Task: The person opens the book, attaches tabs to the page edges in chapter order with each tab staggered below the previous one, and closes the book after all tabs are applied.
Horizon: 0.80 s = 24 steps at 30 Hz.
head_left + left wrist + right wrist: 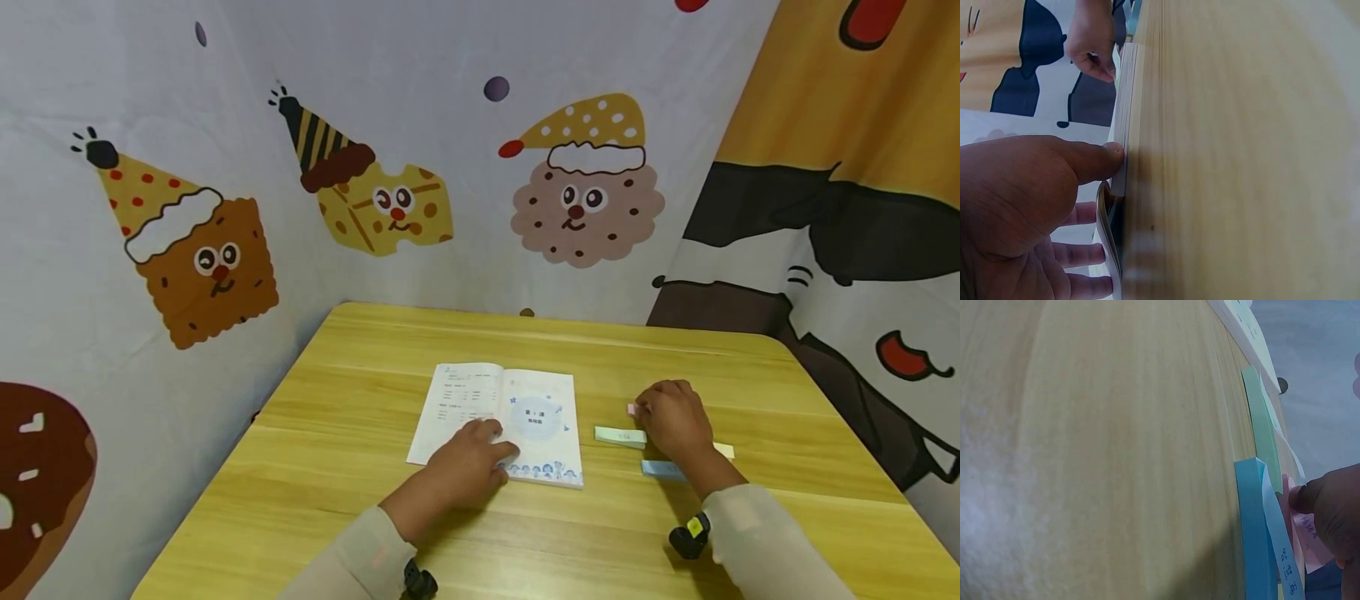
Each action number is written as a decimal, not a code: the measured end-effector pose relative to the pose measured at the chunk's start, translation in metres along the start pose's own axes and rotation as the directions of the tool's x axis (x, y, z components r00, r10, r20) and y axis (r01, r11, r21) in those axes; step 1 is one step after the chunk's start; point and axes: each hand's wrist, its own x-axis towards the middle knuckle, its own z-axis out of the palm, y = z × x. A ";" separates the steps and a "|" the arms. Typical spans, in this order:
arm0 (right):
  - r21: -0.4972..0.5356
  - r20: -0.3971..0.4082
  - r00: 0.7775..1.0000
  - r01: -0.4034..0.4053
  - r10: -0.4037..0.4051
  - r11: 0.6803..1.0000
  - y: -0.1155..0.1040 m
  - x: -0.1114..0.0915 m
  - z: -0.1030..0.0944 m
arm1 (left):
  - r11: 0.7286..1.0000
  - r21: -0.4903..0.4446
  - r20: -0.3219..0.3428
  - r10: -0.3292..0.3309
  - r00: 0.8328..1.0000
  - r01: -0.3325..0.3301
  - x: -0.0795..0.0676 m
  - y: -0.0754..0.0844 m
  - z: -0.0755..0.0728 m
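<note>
Currently, the right hand (pixel 678 421) pinches the pink paper strip (pixel 632 409) on the bench (pixel 337 375), just beyond the green strip (pixel 620 437), while the left hand (pixel 468 462), fingers spread, rests on the open book (pixel 536 421); a light grip would probably avoid creasing the strip, and gentle, even pressure keep the book flat.

Wood-grained table (pixel 300 500), yellowish; white cloth (pixel 420 50) hangs beyond its far edge and along the left; printed on it, left to right: brown doughnut (pixel 52 467), square biscuit (pixel 206 292) in dotted hat, cheese wedge (pixel 382 221) in striped hat, round pinkish biscuit (pixel 588 229) in spotted cap; purple dot (pixel 497 89) above; orange, black and white print (pixel 862 108) at right.
</note>
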 end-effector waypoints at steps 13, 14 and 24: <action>0.031 0.112 0.993 -0.046 0.042 0.998 -0.002 0.003 -0.001 | 1.000 -0.003 -0.004 -0.004 1.000 0.004 -0.001 -0.001 0.002; 0.045 0.134 0.990 -0.059 0.053 0.997 -0.002 0.003 -0.002 | 1.000 -0.003 -0.005 -0.003 1.000 0.003 -0.001 -0.001 0.002; 0.103 0.256 0.961 -0.131 0.101 0.986 -0.002 0.006 -0.003 | 1.000 0.010 -0.026 0.018 1.000 -0.018 -0.002 -0.001 0.001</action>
